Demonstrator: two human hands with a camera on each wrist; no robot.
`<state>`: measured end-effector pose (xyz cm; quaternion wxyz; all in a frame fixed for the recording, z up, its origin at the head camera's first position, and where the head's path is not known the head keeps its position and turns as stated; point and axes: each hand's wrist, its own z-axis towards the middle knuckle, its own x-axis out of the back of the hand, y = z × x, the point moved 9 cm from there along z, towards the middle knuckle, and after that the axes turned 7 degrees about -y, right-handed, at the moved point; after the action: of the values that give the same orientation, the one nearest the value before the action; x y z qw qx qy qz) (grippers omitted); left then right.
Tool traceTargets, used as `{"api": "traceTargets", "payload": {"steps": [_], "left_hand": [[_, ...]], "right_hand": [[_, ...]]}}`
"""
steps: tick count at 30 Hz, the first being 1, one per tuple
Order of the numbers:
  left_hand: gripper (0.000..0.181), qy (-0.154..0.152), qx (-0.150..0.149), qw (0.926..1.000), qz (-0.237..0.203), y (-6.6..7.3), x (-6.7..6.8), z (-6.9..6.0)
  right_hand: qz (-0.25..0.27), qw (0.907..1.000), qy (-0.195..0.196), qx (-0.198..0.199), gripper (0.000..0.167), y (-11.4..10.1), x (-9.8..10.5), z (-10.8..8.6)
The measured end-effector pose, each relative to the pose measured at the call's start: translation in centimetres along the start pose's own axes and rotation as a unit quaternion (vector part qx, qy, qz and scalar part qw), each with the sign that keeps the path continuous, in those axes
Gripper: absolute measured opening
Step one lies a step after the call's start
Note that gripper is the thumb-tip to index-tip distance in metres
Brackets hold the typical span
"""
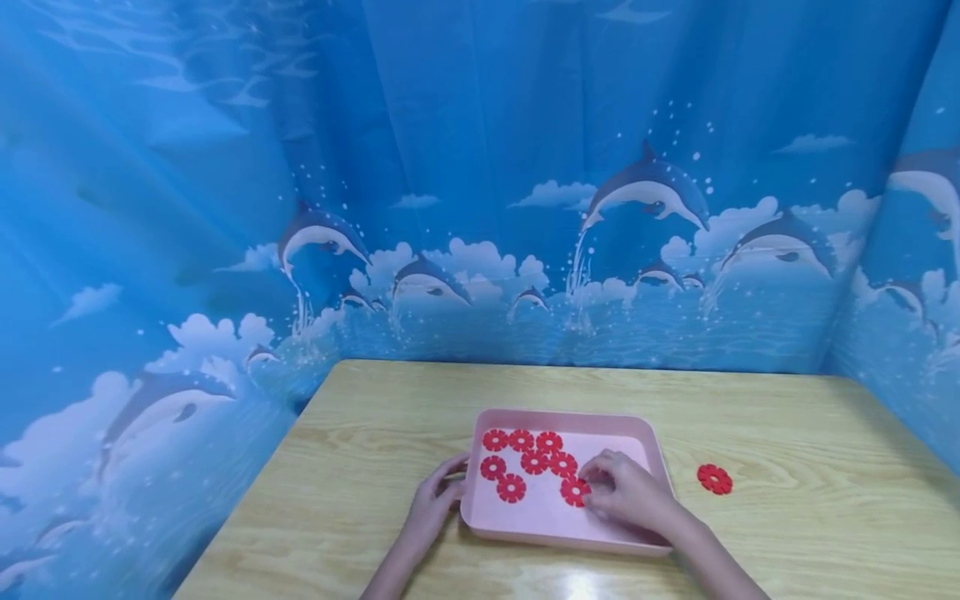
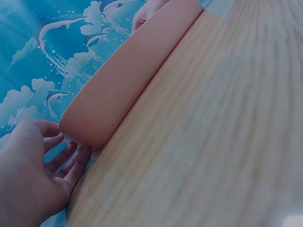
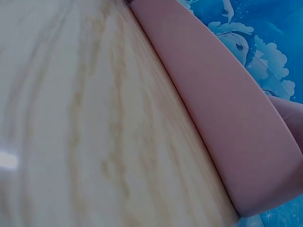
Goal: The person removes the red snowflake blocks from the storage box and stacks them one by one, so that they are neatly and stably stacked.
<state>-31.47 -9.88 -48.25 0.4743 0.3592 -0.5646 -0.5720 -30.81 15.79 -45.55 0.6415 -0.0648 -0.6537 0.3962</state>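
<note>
- Right hand [image 1: 626,493], fingers curled, meets a red disc [image 1: 573,492] at nine o'clock; cannot tell if pinched.
- Left hand [image 1: 432,502], loosely bent, touches tray's [image 1: 525,537] nine-o'clock side.

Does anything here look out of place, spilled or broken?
One thing: a single red disc lies on the table, just right of the tray. It looks odd because the other discs in view are all inside. I see no spill or obvious damage.
</note>
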Motion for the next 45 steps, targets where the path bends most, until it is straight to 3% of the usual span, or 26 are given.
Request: {"api": "traceTargets", "payload": {"steps": [3, 10, 14, 24, 33, 45], "left_hand": [[0.042, 0.000, 0.001, 1.0000, 0.002, 0.0, -0.1, 0.0], [0.042, 0.004, -0.002, 0.9999, 0.013, 2.4, -0.4, -0.8], [0.041, 0.006, -0.003, 0.9999, 0.013, 3.0, -0.5, -1.1], [0.041, 0.009, -0.002, 0.9999, 0.013, 3.2, -0.4, -1.3], [0.041, 0.004, -0.002, 1.0000, -0.002, 1.9, -0.1, -0.8], [0.042, 0.004, 0.005, 0.9998, 0.017, 3.3, -0.5, -1.3]], "right_hand": [[0.000, 1.0000, -0.007, -0.004, 0.026, 0.1, -0.2, 0.0], [-0.018, 0.9998, -0.009, -0.002, 0.031, 0.1, -0.4, -0.1], [-0.034, 0.9994, -0.010, 0.006, 0.031, 0.0, -0.4, -0.2], [-0.035, 0.9992, -0.020, -0.001, 0.030, -0.1, -0.5, -0.1], [-0.055, 0.9984, -0.009, -0.004, 0.026, -0.4, -0.4, 0.0], [-0.058, 0.9980, 0.026, -0.001, 0.025, -0.6, 0.1, -0.2]]}}
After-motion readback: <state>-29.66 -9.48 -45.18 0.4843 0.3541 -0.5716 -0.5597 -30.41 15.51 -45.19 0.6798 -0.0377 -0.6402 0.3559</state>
